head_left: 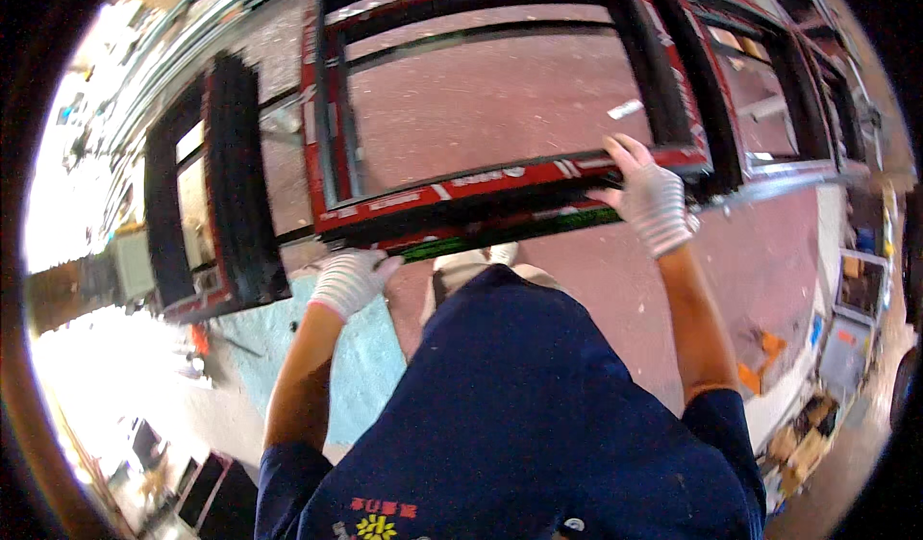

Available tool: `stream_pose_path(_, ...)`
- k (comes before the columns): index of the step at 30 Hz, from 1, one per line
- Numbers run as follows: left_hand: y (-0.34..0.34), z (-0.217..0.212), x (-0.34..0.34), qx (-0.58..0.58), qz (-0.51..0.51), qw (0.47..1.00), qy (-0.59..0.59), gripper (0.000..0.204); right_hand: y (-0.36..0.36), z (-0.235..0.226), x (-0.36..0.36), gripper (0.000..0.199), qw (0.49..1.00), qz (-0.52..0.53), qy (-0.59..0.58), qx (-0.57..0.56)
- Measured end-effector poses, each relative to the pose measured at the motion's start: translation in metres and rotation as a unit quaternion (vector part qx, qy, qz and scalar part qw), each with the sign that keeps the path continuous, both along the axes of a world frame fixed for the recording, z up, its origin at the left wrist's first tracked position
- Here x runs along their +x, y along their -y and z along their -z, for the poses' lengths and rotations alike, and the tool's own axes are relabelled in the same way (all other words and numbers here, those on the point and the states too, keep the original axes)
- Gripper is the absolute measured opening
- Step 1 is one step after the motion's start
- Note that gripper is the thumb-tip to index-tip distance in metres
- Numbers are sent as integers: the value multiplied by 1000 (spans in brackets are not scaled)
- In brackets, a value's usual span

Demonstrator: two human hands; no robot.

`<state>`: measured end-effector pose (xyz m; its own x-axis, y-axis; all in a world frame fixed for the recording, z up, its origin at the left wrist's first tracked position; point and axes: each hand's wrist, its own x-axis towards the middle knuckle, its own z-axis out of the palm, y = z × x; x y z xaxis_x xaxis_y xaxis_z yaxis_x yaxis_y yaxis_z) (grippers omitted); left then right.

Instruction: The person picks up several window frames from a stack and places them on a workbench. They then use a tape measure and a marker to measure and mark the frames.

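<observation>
Both gloved hands clamp the window frame (pixel 500 184) at centre frame, left hand (pixel 351 280) lower, right hand (pixel 652 199) higher, rail running between them.

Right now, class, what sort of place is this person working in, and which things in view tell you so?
Probably a window-frame workshop or factory floor. Both gloved hands, left hand and right hand, grip a dark window frame with red protective tape; more frames stand alongside on a reddish painted floor, with scrap boxes at the edge.
</observation>
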<state>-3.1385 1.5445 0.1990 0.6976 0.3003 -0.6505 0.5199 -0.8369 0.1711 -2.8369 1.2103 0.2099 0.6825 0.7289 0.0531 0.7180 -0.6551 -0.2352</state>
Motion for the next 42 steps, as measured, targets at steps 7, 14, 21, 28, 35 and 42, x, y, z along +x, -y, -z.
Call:
stream_pose_path(7,3,17,-5,34,-12,999,31,57,-1,0,13,73,999,-40,7,5)
stream_pose_path(14,3,18,-12,30,-2,999,17,55,-5,3,15,72,999,-34,11,11)
stream_pose_path(21,5,12,-12,37,-10,999,28,56,-3,3,16,71,999,-11,34,2)
stream_pose_path(28,6,9,-6,34,2,999,-1,55,1,-6,18,51,990,-51,39,125)
stream_pose_path(35,7,14,-13,74,11,997,36,49,30,-14,-28,64,776,89,-326,533)
stream_pose_path(42,8,1,1,56,8,998,36,48,27,35,-55,49,738,81,-509,435)
